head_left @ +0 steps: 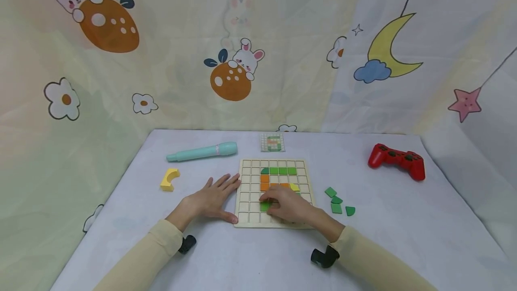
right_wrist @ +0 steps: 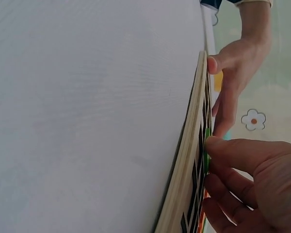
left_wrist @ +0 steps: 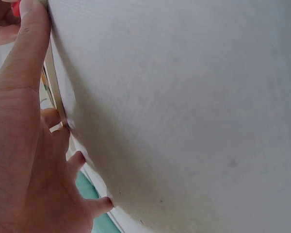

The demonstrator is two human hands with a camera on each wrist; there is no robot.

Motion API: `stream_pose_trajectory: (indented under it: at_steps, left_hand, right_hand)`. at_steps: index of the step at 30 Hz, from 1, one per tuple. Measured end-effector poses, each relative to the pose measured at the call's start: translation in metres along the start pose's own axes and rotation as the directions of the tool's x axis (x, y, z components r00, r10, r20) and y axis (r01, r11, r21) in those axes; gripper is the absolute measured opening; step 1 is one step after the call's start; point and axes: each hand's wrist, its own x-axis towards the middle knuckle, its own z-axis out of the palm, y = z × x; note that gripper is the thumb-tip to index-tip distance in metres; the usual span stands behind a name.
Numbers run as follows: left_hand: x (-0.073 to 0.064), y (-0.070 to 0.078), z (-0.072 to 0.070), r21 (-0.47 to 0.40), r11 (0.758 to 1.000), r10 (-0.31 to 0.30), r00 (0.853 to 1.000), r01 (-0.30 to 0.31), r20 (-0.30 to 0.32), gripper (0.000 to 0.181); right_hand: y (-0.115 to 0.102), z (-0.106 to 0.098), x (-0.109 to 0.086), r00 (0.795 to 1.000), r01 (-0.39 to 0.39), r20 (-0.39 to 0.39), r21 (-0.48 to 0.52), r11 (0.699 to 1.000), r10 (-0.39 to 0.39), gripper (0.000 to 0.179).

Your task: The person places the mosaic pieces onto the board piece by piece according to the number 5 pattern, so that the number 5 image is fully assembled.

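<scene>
1. The lower green tile (head_left: 264,206) sits at a square of the gridded board (head_left: 248,206), in the middle of the tabletop (head_left: 242,259).
2. The right hand (head_left: 288,203) reaches over the board, thumb and bent fingertips at that tile; it seems to pinch it, though the wrist view is nearly edge-on.
3. The left hand (head_left: 212,199) lies with fingers spread, thumb and some fingertips touching the board's left edge.
4. Higher on the board are a row of green tiles (head_left: 283,171), orange tiles (head_left: 264,178) and a yellow tile (head_left: 294,187).
5. Loose green pieces (head_left: 336,209) lie just right of the board.
6. A small pattern card (head_left: 272,143) lies beyond the board's far edge.
7. To the left are a turquoise stick (head_left: 202,152) and a yellow arched block (head_left: 167,182).
8. A red game controller (head_left: 397,161) rests far right.
9. Behind hangs a rabbit-printed cloth (head_left: 291,66).
</scene>
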Motion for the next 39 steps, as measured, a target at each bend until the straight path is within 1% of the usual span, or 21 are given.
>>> stream_pose_trajectory:
  at_steps: [4,8,10,13,15,19,21,23,28,31,39]
  left_hand:
    - [0.001,0.000,0.000,-0.004,1.000,-0.005,1.000,0.005,-0.001,0.116]
    - [0.001,0.000,0.000,-0.011,1.000,-0.004,1.000,0.004,-0.001,0.116]
    - [0.000,0.000,0.000,-0.012,1.000,-0.002,1.000,0.002,0.000,0.116]
    - [0.000,0.000,0.000,-0.015,1.000,0.001,1.000,-0.001,-0.002,0.116]
    - [-0.001,0.000,0.000,-0.016,1.000,0.003,1.000,-0.003,-0.003,0.116]
    - [-0.001,0.001,-0.001,-0.018,1.000,0.004,1.000,-0.004,-0.003,0.116]
    - [-0.001,0.001,-0.001,-0.016,1.000,0.004,1.000,-0.004,-0.004,0.116]
    - [-0.001,0.001,-0.001,-0.013,1.000,0.003,1.000,-0.003,-0.005,0.116]
    - [0.000,0.001,-0.001,-0.014,1.000,-0.005,1.000,0.005,0.002,0.116]
    - [0.000,0.001,-0.002,-0.014,1.000,-0.008,1.000,0.008,0.004,0.116]
    - [0.001,0.001,-0.002,-0.010,1.000,-0.002,1.000,0.002,0.013,0.115]
  right_hand:
    - [0.004,-0.005,-0.002,0.999,0.016,-0.031,0.021,1.000,-0.015,0.029]
    - [0.011,-0.016,-0.007,0.996,0.026,-0.087,0.033,0.999,-0.023,0.028]
    - [0.016,-0.023,-0.011,0.993,0.015,-0.115,0.035,0.999,-0.011,0.029]
    - [0.026,-0.033,-0.019,0.989,-0.025,-0.142,0.039,0.999,0.031,0.031]
    - [0.033,-0.040,-0.025,0.985,-0.074,-0.152,0.057,0.996,0.082,0.032]
    - [0.048,-0.051,-0.038,0.967,-0.174,-0.178,0.073,0.982,0.184,0.035]
    - [0.056,-0.055,-0.045,0.956,-0.212,-0.195,0.063,0.975,0.220,0.036]
    - [0.065,-0.059,-0.052,0.949,-0.230,-0.209,0.055,0.972,0.236,0.036]
    - [0.084,-0.065,-0.071,0.942,-0.237,-0.234,0.039,0.971,0.240,0.037]
    - [0.092,-0.067,-0.082,0.933,-0.264,-0.243,0.032,0.964,0.264,0.038]
    - [0.106,-0.071,-0.106,0.922,-0.328,-0.200,0.054,0.943,0.332,0.036]
